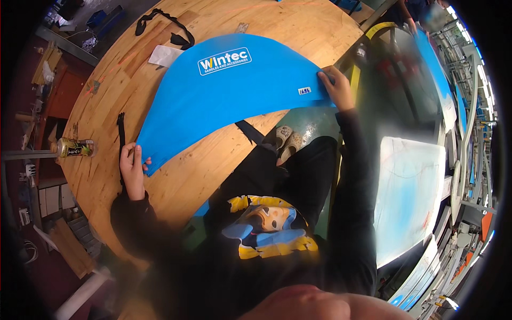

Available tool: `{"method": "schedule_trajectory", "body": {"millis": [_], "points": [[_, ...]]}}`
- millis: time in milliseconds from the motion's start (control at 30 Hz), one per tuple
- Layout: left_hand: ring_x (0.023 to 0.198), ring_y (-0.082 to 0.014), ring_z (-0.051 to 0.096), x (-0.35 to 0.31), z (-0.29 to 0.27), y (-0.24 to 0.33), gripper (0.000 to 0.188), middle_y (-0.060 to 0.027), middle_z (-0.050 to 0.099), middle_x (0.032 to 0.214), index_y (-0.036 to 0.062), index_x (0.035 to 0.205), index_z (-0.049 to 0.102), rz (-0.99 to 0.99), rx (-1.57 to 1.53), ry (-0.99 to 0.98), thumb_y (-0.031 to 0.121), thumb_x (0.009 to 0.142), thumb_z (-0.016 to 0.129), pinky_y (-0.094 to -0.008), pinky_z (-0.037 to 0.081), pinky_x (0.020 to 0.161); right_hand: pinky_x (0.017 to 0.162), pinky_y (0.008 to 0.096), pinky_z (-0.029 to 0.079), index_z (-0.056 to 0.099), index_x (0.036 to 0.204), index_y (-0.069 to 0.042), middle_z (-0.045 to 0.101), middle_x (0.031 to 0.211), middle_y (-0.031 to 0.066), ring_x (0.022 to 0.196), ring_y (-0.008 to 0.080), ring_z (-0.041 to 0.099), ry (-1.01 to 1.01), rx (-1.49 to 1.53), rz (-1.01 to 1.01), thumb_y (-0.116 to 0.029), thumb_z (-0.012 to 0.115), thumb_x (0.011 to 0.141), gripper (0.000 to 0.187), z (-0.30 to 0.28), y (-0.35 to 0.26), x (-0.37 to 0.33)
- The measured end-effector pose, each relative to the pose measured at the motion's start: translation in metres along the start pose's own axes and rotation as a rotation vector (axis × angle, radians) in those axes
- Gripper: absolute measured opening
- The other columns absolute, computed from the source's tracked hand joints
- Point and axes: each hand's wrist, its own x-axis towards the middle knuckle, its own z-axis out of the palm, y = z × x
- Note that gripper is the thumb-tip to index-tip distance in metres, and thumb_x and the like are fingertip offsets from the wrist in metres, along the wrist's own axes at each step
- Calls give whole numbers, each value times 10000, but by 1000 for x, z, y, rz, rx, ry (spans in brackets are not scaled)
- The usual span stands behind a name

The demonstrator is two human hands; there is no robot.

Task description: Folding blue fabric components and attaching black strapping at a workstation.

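Note:
A wide, curved blue fabric panel is spread out in front of me, partly over the wooden table. It carries a white printed logo near its far edge and a small white label near its right end. My left hand pinches the near left corner between thumb and fingers. At the right end, my right hand grips the other corner, which hangs past the table's edge. Between the two hands the cloth looks stretched fairly smooth.
On the wooden table lie a black strap, a white paper and another dark strap at the left. A bottle is at its left edge. White-and-blue panels stand along the right. Another person is at the upper right.

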Motion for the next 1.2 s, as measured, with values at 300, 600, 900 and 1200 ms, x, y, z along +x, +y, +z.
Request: {"method": "schedule_trajectory", "body": {"millis": [300,600,900,1200], "points": [[617,-55,431,-14,5,-16,164,6,517,727,1,978,555,221,307,123,161,1002,587,-222,378,576,512,385,438,677,933,-135,644,658,97,586,302,626,221,-207,4,-345,679,900,212,-4,17,-19],[709,-103,527,-31,10,-10,167,-47,571,784,-14,979,562,334,484,227,149,990,596,-272,444,653,509,328,425,666,935,-106,628,639,102,535,215,615,390,15,-29,-254,697,901,155,3,40,-26],[762,-204,609,-37,11,-15,166,-104,638,864,-11,989,581,375,548,279,153,977,606,-330,482,705,548,255,443,659,955,-41,655,655,84,555,82,576,493,165,-59,-207,691,925,172,10,47,-37],[986,-277,614,-47,32,15,164,-115,640,1060,41,1066,634,676,812,487,156,949,625,-386,475,816,557,311,415,685,908,-83,613,673,50,604,153,592,613,-176,-85,-178,713,878,103,-2,11,-30]]}}
